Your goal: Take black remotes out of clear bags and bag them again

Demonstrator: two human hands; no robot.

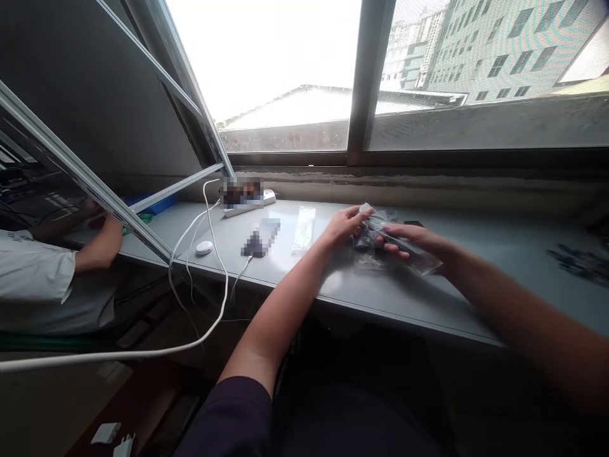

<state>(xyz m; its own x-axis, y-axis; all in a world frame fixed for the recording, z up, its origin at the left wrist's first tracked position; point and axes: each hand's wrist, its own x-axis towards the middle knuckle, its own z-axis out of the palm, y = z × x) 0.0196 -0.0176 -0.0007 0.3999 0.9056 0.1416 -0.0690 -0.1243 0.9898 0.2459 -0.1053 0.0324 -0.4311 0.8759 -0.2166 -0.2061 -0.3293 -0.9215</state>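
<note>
My left hand (346, 225) is closed on the upper left end of a clear plastic bag (419, 257), thumb and fingers pinching it. Across the bag lies my right hand (412, 238), its fingers curled round the side and blurred a little by motion. What the bag contains is hard to make out. Beneath and between the hands sit more crinkled clear bags (368, 259) with dark things inside, partly hidden by my fingers. To the left, a flat clear packet (304, 230) with something white in it lies apart on the table.
On the grey table (333, 285) are a blurred-out phone-like object (261, 238) on a cable, a round white object (204, 247) and a power strip (250, 206). Dark pieces (578, 261) lie far right. A metal frame (95, 178) separates another person's arm (102, 244) at left. White cables hang over the edge.
</note>
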